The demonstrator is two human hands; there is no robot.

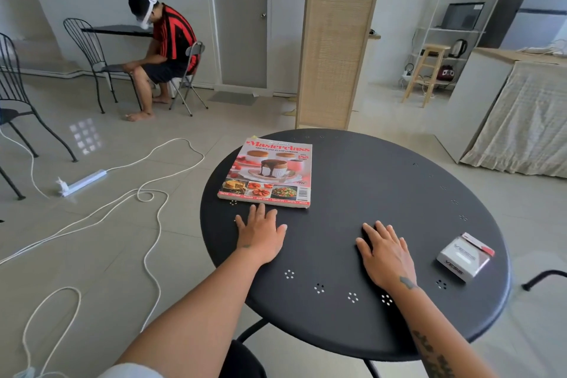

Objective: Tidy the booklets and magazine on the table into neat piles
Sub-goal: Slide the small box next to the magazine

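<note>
I saw both hands lying flat, palms down, on the round black tabletop [383, 181]. The left hand [262, 235] had its grip apart, fingers spread, holding nothing, fingertips just short of the magazine's near edge. The magazine [267, 173], a cookbook with cover up, lay by the tabletop's far left edge, apparently on other booklets. The right hand [385, 250] rested with its grip apart and empty. A small white box [464, 256] sat near the right edge.

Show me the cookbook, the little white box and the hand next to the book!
Cookbook [266, 173]: head view, middle of its cover.
Box [464, 256]: head view, its top face.
Left hand [260, 232]: head view, back of the hand.
</note>
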